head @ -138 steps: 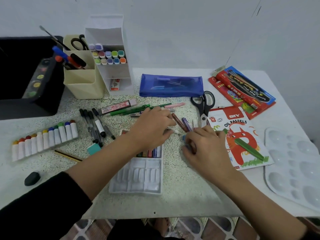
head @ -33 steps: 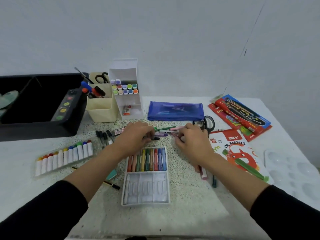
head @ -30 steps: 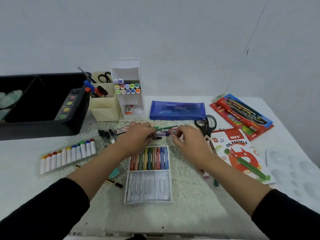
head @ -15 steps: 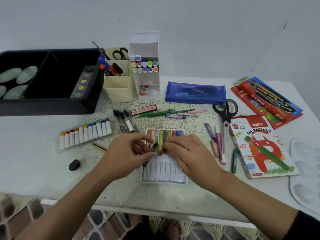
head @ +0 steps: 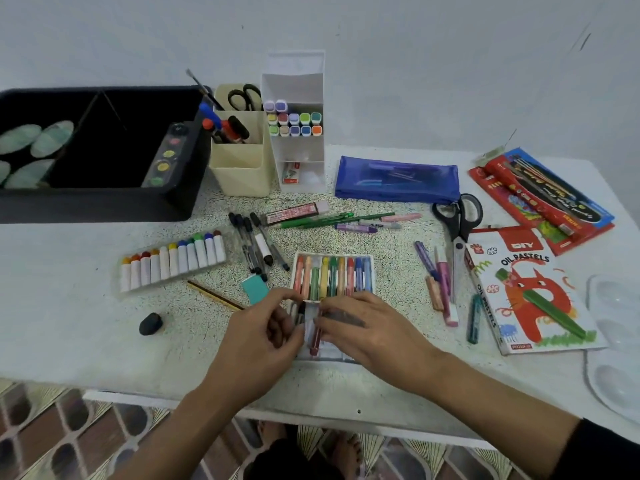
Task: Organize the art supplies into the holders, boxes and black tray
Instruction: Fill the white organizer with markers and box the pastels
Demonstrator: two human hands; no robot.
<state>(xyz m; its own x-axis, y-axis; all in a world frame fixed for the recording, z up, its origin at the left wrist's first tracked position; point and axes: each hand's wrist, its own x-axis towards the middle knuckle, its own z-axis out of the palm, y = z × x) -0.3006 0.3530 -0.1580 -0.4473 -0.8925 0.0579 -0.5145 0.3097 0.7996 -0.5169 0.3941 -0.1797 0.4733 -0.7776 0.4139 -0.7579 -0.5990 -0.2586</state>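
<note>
A white pastel tray lies at the table's middle, its far row filled with coloured oil pastels. Both hands hover over its near row. My left hand curls round a few dark pastels. My right hand pinches a dark red pastel that stands lengthwise over the near slots, touching my left thumb. Loose pastels lie right of the tray. The black tray sits at the far left, with the cream holder and the white marker holder beside it.
Paint tubes, black pens, a teal eraser, a pencil and a black eraser lie left. Green pencils, blue pouch, scissors, oil pastels box, palette lie behind and right.
Both hands came back from the pencils at the far side to the tray's near row, bringing pastels. The tray's far row has filled up since the earliest frame. The camera tilted down.
</note>
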